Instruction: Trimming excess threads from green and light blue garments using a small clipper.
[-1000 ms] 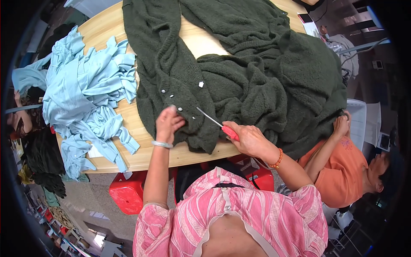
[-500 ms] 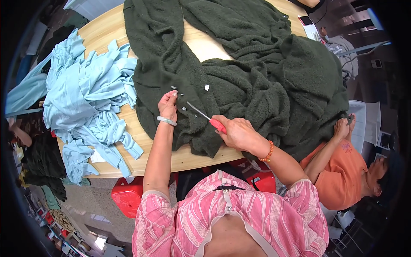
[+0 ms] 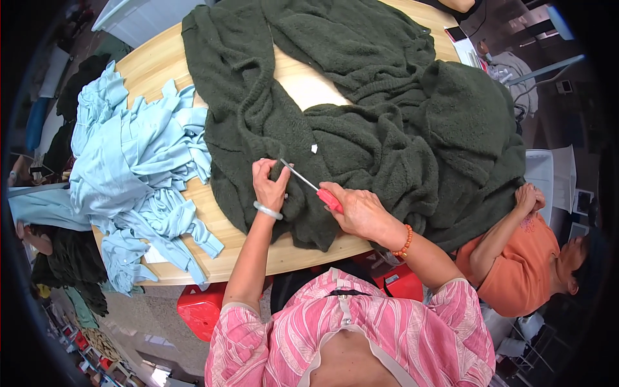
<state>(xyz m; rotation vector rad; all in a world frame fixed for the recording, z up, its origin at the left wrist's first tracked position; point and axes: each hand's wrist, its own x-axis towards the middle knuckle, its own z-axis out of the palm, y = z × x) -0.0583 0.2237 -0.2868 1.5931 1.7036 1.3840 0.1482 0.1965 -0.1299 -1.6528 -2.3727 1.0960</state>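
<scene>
A dark green fuzzy knit garment lies bunched across the table in front of me. My left hand is closed on a fold of this garment near its lower left part, with the pinched cloth partly hidden behind the fingers. In my right hand is a slim metal tool with a red handle. Its thin shaft points up and left, and the tip is at the cloth close to my left thumb. A small white scrap rests on the knit farther up.
Light blue garments are heaped left on the wooden table. A co-worker in an orange top holds their hands at the garment's right edge. Red stools stand under the near edge. A pale bin is beyond the table.
My left hand has moved nearer to me and slightly right, and now pinches the knit beside the tool tip. The tool's tip has come to the left thumb. The co-worker's hands have come together.
</scene>
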